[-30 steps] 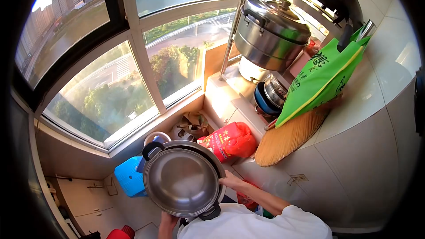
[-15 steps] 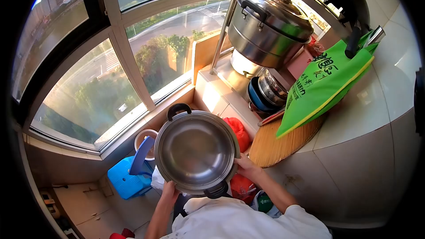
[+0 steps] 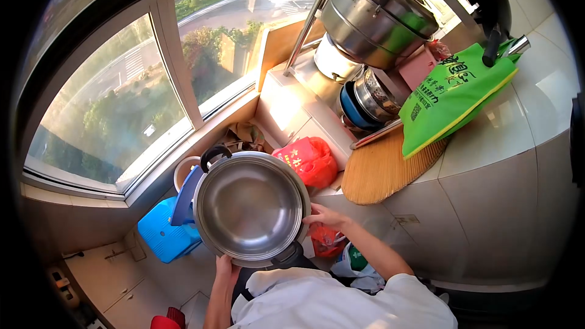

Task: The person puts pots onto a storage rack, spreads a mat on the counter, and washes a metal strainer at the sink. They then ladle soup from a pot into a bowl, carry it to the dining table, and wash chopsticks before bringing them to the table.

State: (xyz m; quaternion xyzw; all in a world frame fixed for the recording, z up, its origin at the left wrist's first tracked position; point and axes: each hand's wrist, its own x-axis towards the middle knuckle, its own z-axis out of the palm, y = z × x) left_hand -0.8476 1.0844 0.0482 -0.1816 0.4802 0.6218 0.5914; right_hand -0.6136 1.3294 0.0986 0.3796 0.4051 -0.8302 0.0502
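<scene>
A wide stainless steel pot point(image 3: 250, 204) with two black side handles is held up before my body, its shiny inside facing me. My left hand point(image 3: 224, 266) grips the near left rim, thumb on top and the other fingers hidden underneath. On the right side of the rim, my right hand point(image 3: 324, 217) is closed around the edge. The pot has nothing in it. One black handle point(image 3: 214, 155) points away toward the window; the other sits close to my shirt.
A blue stool point(image 3: 164, 229) stands at left. Red plastic bags point(image 3: 309, 161) lie beyond the pot. At right are a round straw mat point(image 3: 381, 170), a green bag point(image 3: 457, 100), stacked pans point(image 3: 368, 97) and a large steamer pot point(image 3: 378, 21) on a rack. Windows point(image 3: 109, 109) line the left.
The pot and both my hands sit farther left in view. More of the red bag and a brown bag beyond it now show. My view has shifted; both hands keep their grip.
</scene>
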